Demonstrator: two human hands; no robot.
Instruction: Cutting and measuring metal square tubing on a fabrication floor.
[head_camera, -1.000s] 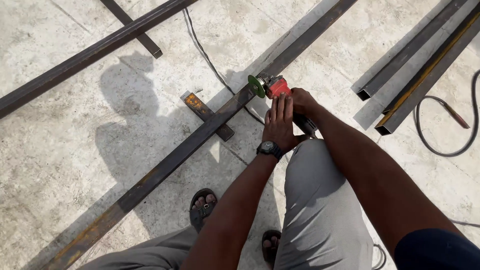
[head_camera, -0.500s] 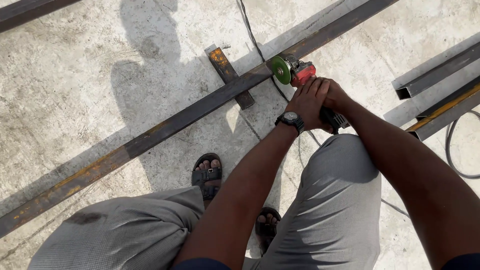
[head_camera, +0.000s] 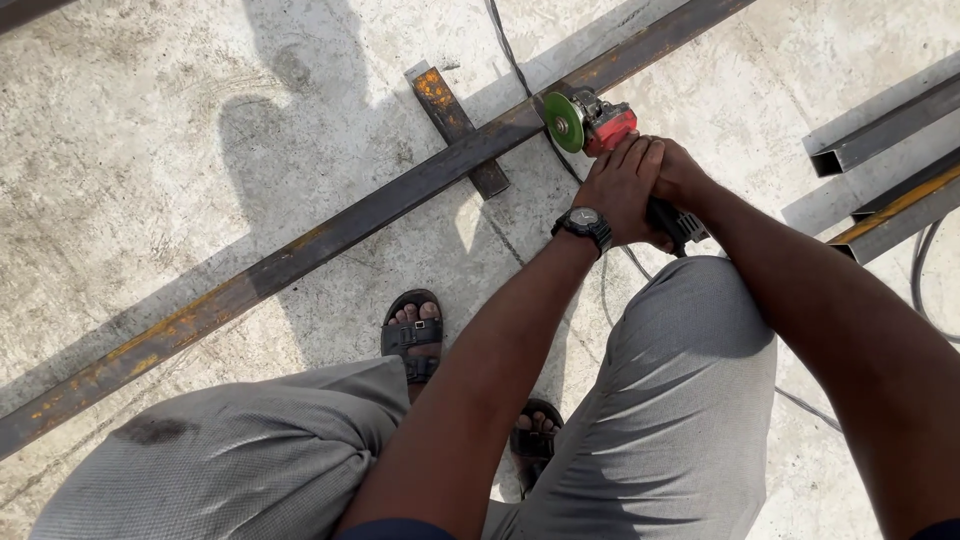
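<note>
Fingers (head_camera: 628, 165) of both hands wrap the angle grinder (head_camera: 600, 125), hiding its body; right hand (head_camera: 683, 175) half covered

Red angle grinder (head_camera: 600, 126) with green disc upright, on edge against the long rusty steel bar (head_camera: 330, 232).

Wrist: left hand (head_camera: 625, 185) is wearing a dark wristwatch (head_camera: 585, 222)
Legs: wearing grey trousers (head_camera: 670, 400)
Feet: wearing dark open-toed sandals (head_camera: 410, 325)
Sleeves: showing dark blue edges

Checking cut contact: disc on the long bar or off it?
On it: the green disc stands upright, edge meeting the long rusty bar; both hands grip the grinder.
</note>
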